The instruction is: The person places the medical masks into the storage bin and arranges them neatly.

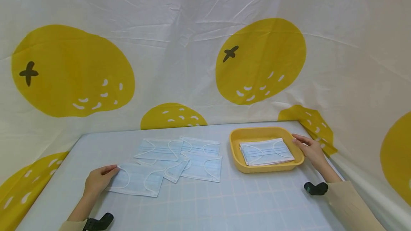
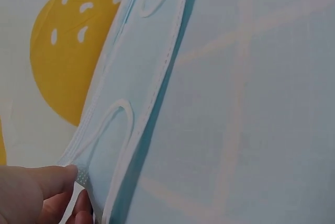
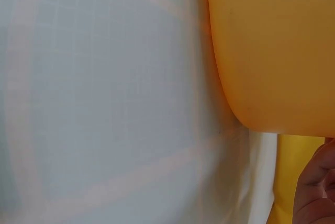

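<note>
My left hand (image 1: pixel 99 180) pinches the left end of a light-blue face mask (image 1: pixel 138 179) between thumb and fingers. In the left wrist view the fingertips hold a corner of this mask (image 2: pixel 131 72), and its edge casts a shadow on the cloth. Several more masks (image 1: pixel 203 166) lie overlapping just beyond it, with white ear loops on top. At the right, my right hand (image 1: pixel 313 152) holds the right end of a yellow tray (image 1: pixel 236 152) by its rim. A neat stack of masks (image 1: pixel 268 152) lies inside the tray.
A pale blue checked cloth (image 1: pixel 224 206) covers the table. Behind it hangs a white curtain (image 1: pixel 189 63) with large yellow fruit prints, which also runs down both sides. A dark device (image 1: pixel 316 189) is worn at the right wrist, another (image 1: pixel 99 222) at the left.
</note>
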Demonstrator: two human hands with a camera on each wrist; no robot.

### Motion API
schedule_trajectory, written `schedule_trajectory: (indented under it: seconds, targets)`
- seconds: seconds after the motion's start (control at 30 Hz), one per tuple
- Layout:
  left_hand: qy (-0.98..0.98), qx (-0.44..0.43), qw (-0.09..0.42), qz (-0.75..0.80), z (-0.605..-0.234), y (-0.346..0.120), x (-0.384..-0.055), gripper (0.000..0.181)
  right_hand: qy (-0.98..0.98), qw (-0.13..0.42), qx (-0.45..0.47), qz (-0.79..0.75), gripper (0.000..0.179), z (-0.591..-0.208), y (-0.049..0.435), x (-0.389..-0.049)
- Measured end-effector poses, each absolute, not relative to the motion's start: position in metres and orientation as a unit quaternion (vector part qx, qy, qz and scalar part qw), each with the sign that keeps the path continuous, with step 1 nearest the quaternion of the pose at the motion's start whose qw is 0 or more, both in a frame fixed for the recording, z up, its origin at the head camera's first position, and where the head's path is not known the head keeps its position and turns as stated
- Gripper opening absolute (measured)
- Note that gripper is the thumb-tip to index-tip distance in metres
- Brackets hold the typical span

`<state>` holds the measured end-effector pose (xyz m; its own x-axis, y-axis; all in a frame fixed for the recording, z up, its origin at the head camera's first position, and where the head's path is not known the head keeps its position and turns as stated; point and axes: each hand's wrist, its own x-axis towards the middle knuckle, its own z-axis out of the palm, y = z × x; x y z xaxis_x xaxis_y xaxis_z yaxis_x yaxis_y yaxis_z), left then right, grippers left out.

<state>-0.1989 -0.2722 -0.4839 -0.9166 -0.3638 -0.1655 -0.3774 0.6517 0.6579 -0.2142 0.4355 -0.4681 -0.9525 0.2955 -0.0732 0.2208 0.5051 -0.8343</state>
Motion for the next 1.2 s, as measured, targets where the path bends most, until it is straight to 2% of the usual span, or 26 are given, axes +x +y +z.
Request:
schedule_trajectory:
  seconds: [0.13,0.33,0.63,0.83,1.03,1.2]
  targets:
    - [0.904,-0.202,0.025,0.377,-0.479,-0.274,-0.197,0.053,-0.871,0.044,-0.140,0.468,0.066,-0.463,0.431,-0.211]
    - [0.906,-0.191,0.021,0.377,-0.473,-0.279,-0.193,0.053,-0.874,0.039,-0.140,0.464,0.063,-0.456,0.426,-0.207]
    - [0.885,-0.211,0.043,0.413,-0.477,-0.288,-0.194,0.057,-0.873,0.045,-0.131,0.468,0.065,-0.463,0.431,-0.212]
    - [0.880,-0.201,0.077,0.424,-0.470,-0.289,-0.193,0.069,-0.872,0.059,-0.125,0.470,0.076,-0.479,0.444,-0.218]
    - [0.875,-0.183,0.104,0.436,-0.468,-0.291,-0.190,0.078,-0.874,0.043,-0.130,0.465,0.064,-0.454,0.425,-0.207]
    - [0.870,-0.182,0.122,0.442,-0.467,-0.292,-0.189,0.085,-0.873,0.044,-0.140,0.464,0.064,-0.459,0.428,-0.209]
